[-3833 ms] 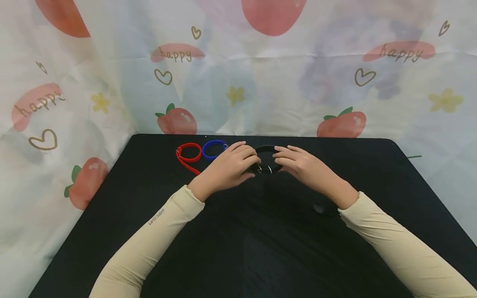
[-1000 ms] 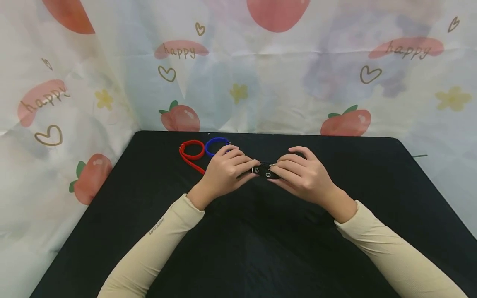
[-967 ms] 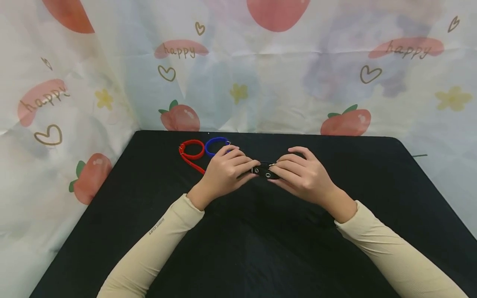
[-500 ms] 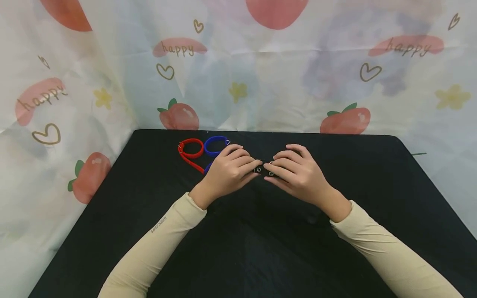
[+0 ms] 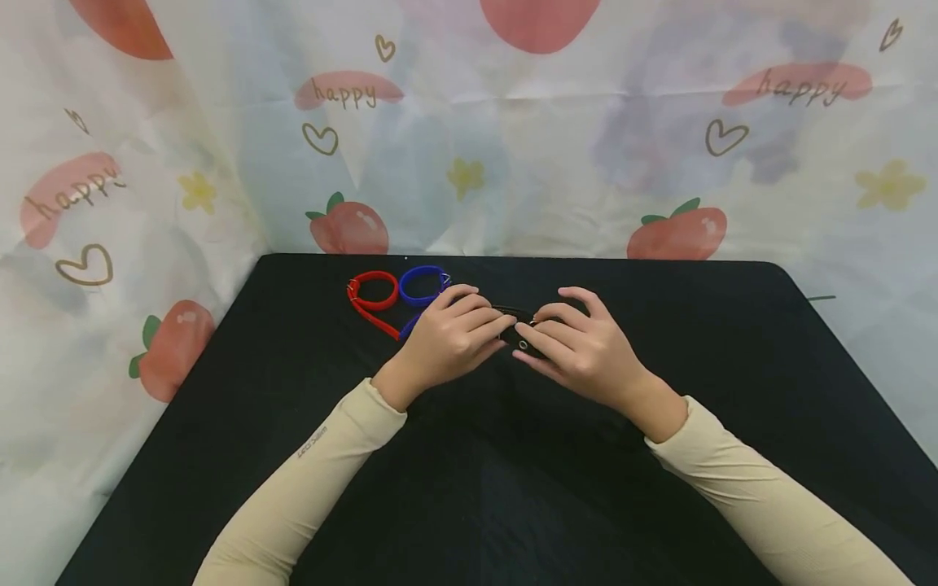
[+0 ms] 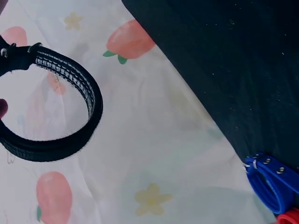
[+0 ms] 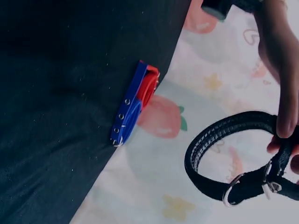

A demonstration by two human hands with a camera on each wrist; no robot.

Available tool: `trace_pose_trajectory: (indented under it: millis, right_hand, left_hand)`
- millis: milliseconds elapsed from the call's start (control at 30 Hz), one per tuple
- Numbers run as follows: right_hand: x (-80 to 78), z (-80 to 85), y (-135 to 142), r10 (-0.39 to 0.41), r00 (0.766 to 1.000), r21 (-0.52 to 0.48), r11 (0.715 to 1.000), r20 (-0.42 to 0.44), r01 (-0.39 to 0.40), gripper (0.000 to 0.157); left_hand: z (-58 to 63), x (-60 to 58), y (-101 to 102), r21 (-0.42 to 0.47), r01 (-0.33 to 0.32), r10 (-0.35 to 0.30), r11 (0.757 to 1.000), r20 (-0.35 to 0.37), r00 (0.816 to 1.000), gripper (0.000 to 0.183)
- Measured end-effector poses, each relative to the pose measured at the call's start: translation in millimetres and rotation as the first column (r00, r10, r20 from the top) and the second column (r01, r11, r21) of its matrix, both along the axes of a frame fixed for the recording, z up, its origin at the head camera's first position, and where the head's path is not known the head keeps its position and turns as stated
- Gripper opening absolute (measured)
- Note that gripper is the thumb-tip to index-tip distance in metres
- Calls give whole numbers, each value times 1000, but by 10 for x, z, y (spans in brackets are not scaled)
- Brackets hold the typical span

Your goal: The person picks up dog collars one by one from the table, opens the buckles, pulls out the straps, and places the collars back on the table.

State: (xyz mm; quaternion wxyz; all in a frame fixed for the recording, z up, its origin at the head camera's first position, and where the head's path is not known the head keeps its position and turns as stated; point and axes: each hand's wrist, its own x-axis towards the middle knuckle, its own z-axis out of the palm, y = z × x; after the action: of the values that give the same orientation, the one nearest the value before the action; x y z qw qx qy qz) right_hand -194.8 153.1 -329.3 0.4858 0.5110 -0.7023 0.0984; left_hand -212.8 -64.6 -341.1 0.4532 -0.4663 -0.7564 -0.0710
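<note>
Both hands hold a black dog collar (image 5: 521, 345) above the table. In the head view my left hand (image 5: 449, 340) pinches one side between thumb and fingers. My right hand (image 5: 589, 346) pinches the strap close beside it, its upper fingers raised. A metal eyelet shows between the fingertips, while the fingers hide much of the strap. The left wrist view has the collar (image 6: 93, 102) as a curved loop with a grey stitched lining. From the right wrist, the looped collar (image 7: 198, 175) shows a silver D-ring and a buckle near the fingers.
On the black table (image 5: 513, 488), left of the hands, a red collar (image 5: 374, 303) lies beside a blue collar (image 5: 421, 285). Their strap tails meet at the front, partly behind my left hand. A printed curtain (image 5: 542, 163) hangs behind the table.
Earlier the collar's ring and loop faced up between the hands; then the eyeleted strap came into view. Over the last second my right hand shifts left, and the fingertips draw closer, covering more strap.
</note>
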Motion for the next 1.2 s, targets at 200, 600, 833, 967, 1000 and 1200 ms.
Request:
trace_pose_trajectory:
  millis: [200, 600, 833, 967, 1000, 1200]
  right_hand:
    - [-6, 35, 4, 41, 999, 0, 999, -13, -41, 26]
    - [-15, 31, -31, 44, 999, 3, 999, 23, -44, 28]
    - [-16, 38, 47, 85, 994, 33, 996, 66, -87, 29]
    - [-58, -5, 83, 86, 978, 76, 992, 191, -102, 38]
    - [-83, -24, 95, 75, 970, 76, 993, 231, -95, 48]
    - [-237, -134, 140, 32, 921, 40, 998, 387, -52, 55]
  left_hand:
    - [8, -25, -81, -3, -26, 26, 1000, 5, 1000, 24]
    - [-2, -68, -70, 3, -9, 8, 1000, 16, 1000, 25]
    - [-76, -131, -166, 77, 13, -18, 997, 62, 998, 26]
    - [-72, -113, -127, 76, 48, -53, 996, 71, 996, 25]
    - [-65, -106, -116, 81, 65, -71, 995, 75, 995, 25]
    - [-18, -60, -66, 120, 211, -221, 970, 71, 973, 25]
